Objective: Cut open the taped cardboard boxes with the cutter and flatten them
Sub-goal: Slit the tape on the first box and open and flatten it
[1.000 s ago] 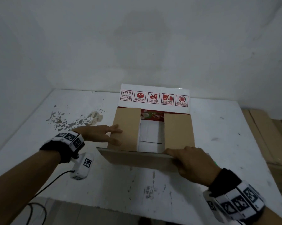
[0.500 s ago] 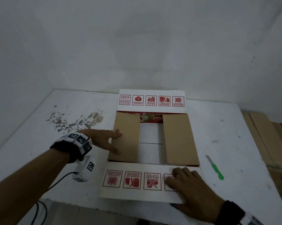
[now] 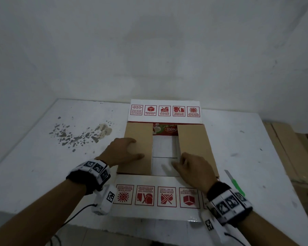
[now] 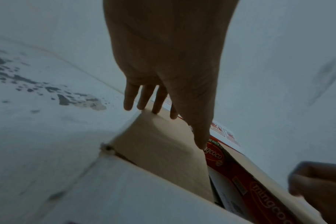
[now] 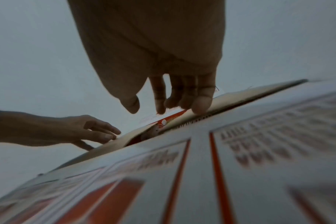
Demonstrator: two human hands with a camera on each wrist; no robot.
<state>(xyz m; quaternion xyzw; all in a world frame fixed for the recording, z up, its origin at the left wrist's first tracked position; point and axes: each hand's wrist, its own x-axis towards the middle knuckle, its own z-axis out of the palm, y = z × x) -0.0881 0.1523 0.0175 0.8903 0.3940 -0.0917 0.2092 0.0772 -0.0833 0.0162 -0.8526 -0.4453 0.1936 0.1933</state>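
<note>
An opened cardboard box (image 3: 164, 110) stands mid-table, its white far flap upright-tilted and its white near flap (image 3: 158, 196) folded out flat toward me. Two brown inner flaps lie over the opening. My left hand (image 3: 124, 150) rests with straight fingers (image 4: 152, 103) on the left brown flap (image 4: 163, 151). My right hand (image 3: 190, 167) touches the inner edge of the right brown flap (image 3: 195, 139) with its fingertips (image 5: 199, 106), thumb free. The green cutter (image 3: 235, 183) lies on the table right of the box, held by neither hand.
The white table (image 3: 43, 166) has a chipped patch (image 3: 78, 135) at the left. A wall closes the back. Brown cardboard or boards (image 3: 291, 157) lie beyond the table's right edge. The near flap overhangs the table's front edge.
My right hand pushed the near white flap down flat, then moved forward to the right brown flap. The left hand stayed on the left flap. The cutter came into view.
</note>
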